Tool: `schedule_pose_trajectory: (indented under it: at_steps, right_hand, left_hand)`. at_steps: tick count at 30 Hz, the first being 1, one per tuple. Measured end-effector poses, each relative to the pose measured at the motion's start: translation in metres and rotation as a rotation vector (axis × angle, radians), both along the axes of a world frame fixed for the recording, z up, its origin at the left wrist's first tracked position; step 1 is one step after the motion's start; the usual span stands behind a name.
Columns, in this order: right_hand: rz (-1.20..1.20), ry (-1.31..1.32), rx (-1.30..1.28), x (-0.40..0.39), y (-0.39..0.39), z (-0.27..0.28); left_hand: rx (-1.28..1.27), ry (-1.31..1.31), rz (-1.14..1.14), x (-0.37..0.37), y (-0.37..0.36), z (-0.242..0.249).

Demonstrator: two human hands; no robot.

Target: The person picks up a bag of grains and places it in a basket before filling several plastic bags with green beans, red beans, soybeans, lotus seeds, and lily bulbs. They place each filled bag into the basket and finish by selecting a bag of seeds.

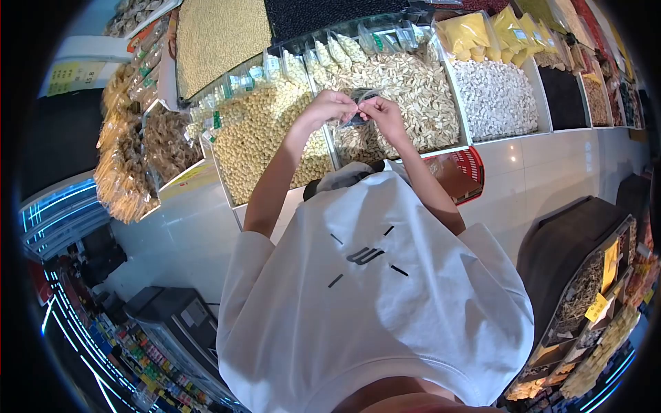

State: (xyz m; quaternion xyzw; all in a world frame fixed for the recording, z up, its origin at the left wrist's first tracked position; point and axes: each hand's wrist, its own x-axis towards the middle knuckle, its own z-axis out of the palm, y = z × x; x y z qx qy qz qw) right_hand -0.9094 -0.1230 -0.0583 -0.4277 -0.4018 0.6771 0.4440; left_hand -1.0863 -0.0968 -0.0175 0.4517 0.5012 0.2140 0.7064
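Observation:
My left hand (332, 107) and my right hand (383, 113) are raised together over a bin of pale beans (406, 89). Both hands pinch the top of a small clear plastic bag (357, 112) held between them. The bag hangs above the divider between the pale bean bin and a bin of round yellowish beans (258, 138). My white T-shirt (372, 289) fills the lower middle of the view.
Bulk bins run along the counter: white chunks (496, 96), dark grains (563, 96), small yellow grain (217, 34), black seeds (323, 12). Yellow packets (475, 31) stand behind. Bagged noodles (124, 158) hang at left. A red basket (468, 172) sits by my right elbow. A dark display stand (585, 261) is at right.

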Motion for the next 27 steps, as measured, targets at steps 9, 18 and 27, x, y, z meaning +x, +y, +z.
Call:
schedule_pose_trajectory:
  at_steps: [9,18,27]
  right_hand:
    - [0.100,-0.002,0.060,-0.002,0.007,0.005]
    - [0.100,-0.049,0.035,-0.011,0.005,0.007]
    - [0.100,-0.080,0.030,-0.012,0.005,0.008]
  left_hand:
    - [-0.165,-0.146,0.011,-0.011,0.009,-0.004]
    - [-0.202,-0.181,-0.008,-0.015,0.008,-0.006]
    - [-0.073,0.057,-0.053,-0.007,0.004,0.011]
